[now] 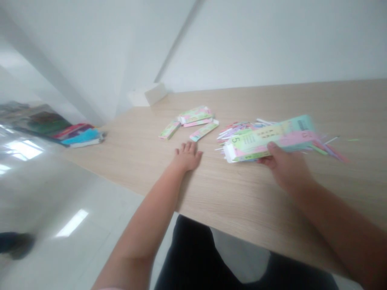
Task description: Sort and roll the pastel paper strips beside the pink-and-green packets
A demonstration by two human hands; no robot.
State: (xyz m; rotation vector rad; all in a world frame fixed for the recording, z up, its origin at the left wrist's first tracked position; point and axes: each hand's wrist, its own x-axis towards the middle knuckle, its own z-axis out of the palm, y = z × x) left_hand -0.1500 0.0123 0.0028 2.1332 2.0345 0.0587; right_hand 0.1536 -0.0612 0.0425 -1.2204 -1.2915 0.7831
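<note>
My right hand [286,167] grips a thick stack of pastel printed paper packets [260,139], with the thumb on top and a large "5" printed at the stack's left end. Behind the stack lies a loose pile of thin coloured paper strips [238,129], and a few strips stick out past its right side. My left hand [188,157] rests on the wooden table [242,193] with its fingers apart, holding nothing. Just beyond those fingers lie several small green and pink paper packets [193,121], some overlapping.
A small white box [148,95] stands at the table's far corner against the white wall [256,40]. Colourful books [66,133] lie on the glossy floor [72,209] to the left. A dark shoe [15,245] shows at the lower left edge.
</note>
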